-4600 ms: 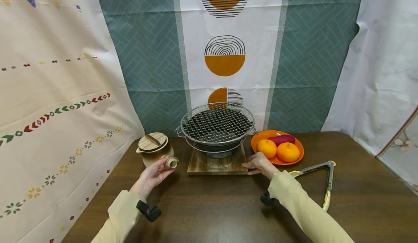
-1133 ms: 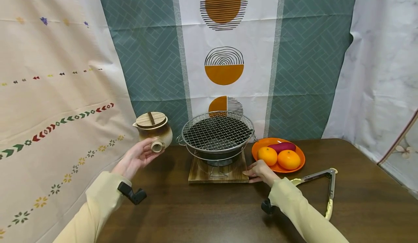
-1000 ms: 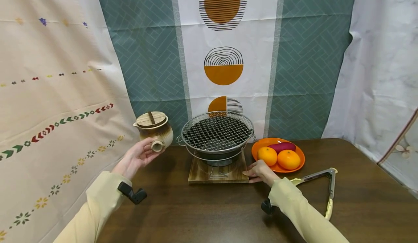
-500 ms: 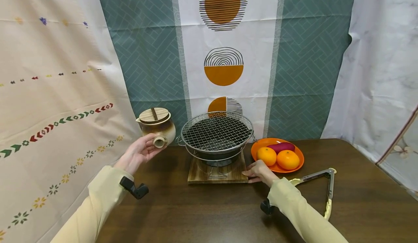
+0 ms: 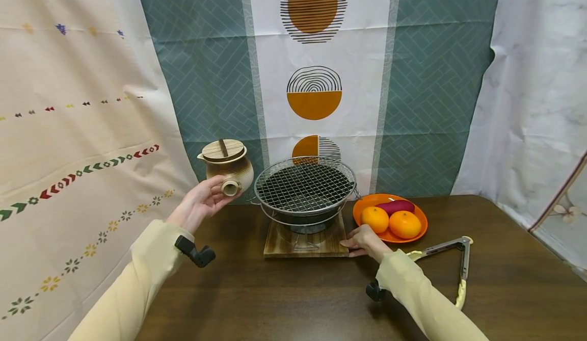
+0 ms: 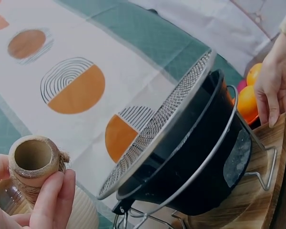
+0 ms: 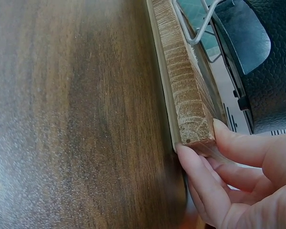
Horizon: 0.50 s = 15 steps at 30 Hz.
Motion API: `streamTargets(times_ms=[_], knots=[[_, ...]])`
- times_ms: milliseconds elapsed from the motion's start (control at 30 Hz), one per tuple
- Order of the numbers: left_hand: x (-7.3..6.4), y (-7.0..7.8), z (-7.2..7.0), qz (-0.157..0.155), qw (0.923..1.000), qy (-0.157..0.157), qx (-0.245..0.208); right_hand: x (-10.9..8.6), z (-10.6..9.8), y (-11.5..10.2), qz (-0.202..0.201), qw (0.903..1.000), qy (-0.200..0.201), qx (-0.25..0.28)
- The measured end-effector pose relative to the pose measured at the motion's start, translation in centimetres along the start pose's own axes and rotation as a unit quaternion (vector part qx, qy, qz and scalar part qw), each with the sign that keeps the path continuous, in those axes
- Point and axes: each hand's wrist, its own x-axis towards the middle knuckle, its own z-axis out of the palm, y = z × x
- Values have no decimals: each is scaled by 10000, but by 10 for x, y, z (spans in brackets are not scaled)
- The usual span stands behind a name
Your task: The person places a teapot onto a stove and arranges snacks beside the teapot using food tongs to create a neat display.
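Observation:
My left hand (image 5: 199, 202) grips the hollow side handle (image 6: 34, 157) of a brown and cream clay teapot (image 5: 238, 170), which hangs above the table, left of the grill. A wooden lid (image 5: 223, 150) with a dark bar sits on the pot. With thumb above and fingers below, my right hand (image 5: 367, 240) pinches the front right corner of a wooden board (image 7: 186, 105). On that board stands a round black tabletop grill (image 6: 195, 167) in a wire stand, topped by a mesh grate (image 5: 304, 185). In the left wrist view most of the pot's body is hidden behind the hand.
Right of the grill, an orange plate (image 5: 424, 224) bears two oranges (image 5: 404, 224) and a purple sweet potato (image 5: 396, 207). Spread metal tongs (image 5: 465, 259) with pale yellow grips lie on the dark wooden table (image 5: 293, 300), beside the right sleeve. Patterned cloths hang behind.
My left hand has lifted the teapot off the table by its handle. Over the last second it rises further and moves right, closer to the grill. The right hand stays at the board's corner.

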Motion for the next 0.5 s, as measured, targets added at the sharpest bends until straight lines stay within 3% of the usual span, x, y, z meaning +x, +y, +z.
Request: streamTargets(times_ms=[500], knots=[[1,7,16,37,9996,191,199,2,-1,1,-14,10000,-46,20]])
